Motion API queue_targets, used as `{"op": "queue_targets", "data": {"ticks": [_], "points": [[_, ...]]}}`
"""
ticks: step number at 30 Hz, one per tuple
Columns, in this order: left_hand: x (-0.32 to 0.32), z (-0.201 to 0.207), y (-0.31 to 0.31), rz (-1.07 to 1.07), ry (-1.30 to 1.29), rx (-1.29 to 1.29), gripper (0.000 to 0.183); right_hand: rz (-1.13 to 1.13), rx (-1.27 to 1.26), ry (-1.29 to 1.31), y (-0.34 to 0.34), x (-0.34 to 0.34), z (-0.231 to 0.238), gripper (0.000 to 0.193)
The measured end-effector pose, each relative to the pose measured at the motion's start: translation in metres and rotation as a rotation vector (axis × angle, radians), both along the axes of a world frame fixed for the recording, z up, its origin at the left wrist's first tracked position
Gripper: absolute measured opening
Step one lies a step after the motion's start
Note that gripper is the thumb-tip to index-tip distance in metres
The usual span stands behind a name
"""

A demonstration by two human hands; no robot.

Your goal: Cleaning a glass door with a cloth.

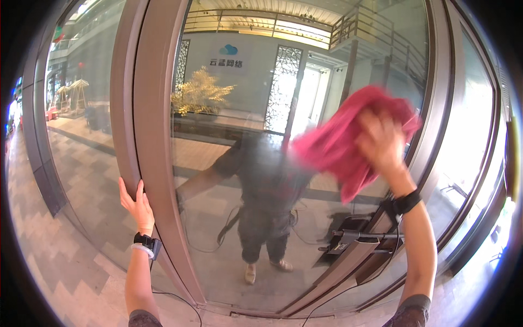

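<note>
Wiping of the glass door pane (212, 169) looks to be under way and not yet finished, since the crimson cloth (335, 144) is up at its upper right part, next to the right-hand frame (439, 92). Reflections and motion blur make it hard to tell which parts are already clean, so what is left cannot be split off fairly; no edge between wiped and unwiped glass shows. The cloth's long axis slants from upper right to lower left: one end bunches near the frame, a loose corner points left toward the middle of the pane, and another flap hangs down. The right hand (384, 141) grips the cloth with its fingers spread over it. The left hand (136, 207) holds no cloth or tool; it rests, fingers up, against the brown door stile (152, 109) left of the pane.
</note>
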State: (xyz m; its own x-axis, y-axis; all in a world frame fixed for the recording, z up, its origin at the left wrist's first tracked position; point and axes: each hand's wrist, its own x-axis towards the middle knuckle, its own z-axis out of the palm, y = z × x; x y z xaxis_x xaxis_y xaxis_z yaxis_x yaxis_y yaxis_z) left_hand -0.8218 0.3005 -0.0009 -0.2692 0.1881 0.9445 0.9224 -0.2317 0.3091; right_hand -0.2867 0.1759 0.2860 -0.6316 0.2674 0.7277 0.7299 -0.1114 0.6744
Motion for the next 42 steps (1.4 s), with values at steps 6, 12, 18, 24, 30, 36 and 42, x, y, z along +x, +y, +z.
{"op": "queue_targets", "data": {"ticks": [6, 12, 18, 24, 30, 36, 42], "points": [[0.008, 0.003, 0.007, -0.026, 0.011, 0.02, 0.051, -0.184, 0.652, 0.916, 0.033, -0.003, 0.057, 0.056], [-0.008, -0.007, 0.0, 0.029, 0.011, -0.013, 0.05, 0.253, -0.188, 0.048, 0.044, -0.163, -0.046, 0.041], [0.005, 0.0, 0.005, -0.093, -0.082, -0.013, 0.05, 0.475, -0.548, -0.779, 0.08, -0.166, -0.171, 0.042], [-0.009, -0.016, 0.002, -0.137, -0.167, -0.057, 0.051, 0.141, -0.523, -0.261, 0.037, -0.125, -0.03, 0.039], [-0.001, 0.001, 0.004, -0.016, -0.001, 0.019, 0.053, -0.081, 0.604, 0.692, 0.03, 0.015, 0.096, 0.055], [0.003, 0.002, 0.004, -0.043, -0.032, -0.01, 0.048, -0.199, 0.514, 0.611, 0.058, -0.082, 0.078, 0.047], [0.016, 0.026, -0.013, -0.704, -0.932, 0.086, 0.061, 0.21, -0.667, -0.313, 0.059, -0.234, -0.064, 0.041]]}}
